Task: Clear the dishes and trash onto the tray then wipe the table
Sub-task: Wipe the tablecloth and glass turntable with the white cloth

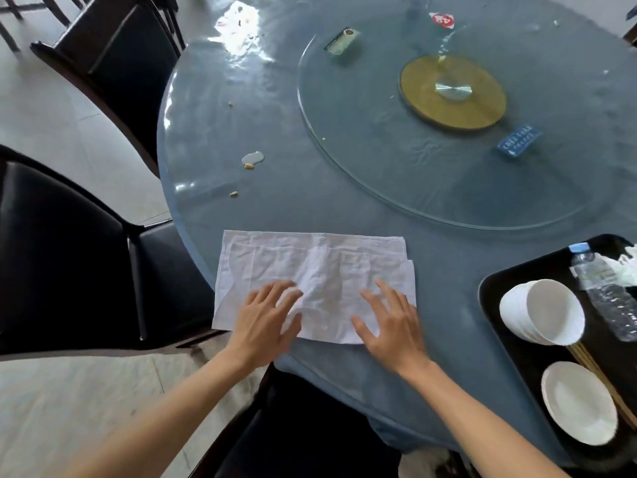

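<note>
Had both hands flat, fingers spread: left hand (pixel 265 319) and right hand (pixel 389 322) pressing the cloth (pixel 310 267) at the counter's (pixel 310 201) near edge, its long axis left-right, spill (pixel 253 158) ahead-left.

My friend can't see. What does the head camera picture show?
Both hands, left hand and right hand, press flat on a white cloth on a round blue table with crumbs and a small spill. A black tray on the right holds bowls, a plate and a water bottle.

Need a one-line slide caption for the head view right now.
Both hands, left and right, press a white cloth flat on the table; dishes sit on the tray.
</note>
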Demonstrator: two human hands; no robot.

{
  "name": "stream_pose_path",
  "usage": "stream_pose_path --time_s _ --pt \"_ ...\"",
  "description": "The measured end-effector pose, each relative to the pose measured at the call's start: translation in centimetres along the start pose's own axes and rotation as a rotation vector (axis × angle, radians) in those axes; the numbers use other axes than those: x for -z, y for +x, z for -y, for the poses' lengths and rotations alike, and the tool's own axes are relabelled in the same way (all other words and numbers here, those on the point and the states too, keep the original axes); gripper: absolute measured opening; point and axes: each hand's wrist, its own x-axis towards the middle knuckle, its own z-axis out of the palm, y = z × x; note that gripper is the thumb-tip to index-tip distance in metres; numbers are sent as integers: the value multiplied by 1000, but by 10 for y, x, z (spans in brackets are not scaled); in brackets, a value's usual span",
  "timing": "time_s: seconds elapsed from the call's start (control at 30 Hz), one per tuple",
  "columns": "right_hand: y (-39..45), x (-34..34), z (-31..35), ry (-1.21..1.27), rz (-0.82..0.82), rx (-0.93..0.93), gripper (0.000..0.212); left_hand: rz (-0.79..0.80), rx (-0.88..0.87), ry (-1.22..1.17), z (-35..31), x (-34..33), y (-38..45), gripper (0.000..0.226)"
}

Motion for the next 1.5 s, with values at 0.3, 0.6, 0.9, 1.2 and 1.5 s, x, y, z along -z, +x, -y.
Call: stream_pose_path --time_s 0.3,0.6,0.9,1.2,1.5 --pt "54 -55 51 -137 198 -215 86 111 440 100 25 -49 30 78" --pt "117 -77 81 -112 71 -258 70 48 550 77 53 -45 52 74" --pt "119 -65 59 -92 -66 -217 62 -13 302 -20 66 -40 78 56" --pt "125 -53 -3 -77 -175 -97 62 -227 242 21 89 -45 96 41" --pt "116 -50 9 -129 -285 -73 20 -276 292 203 74 -29 90 5"
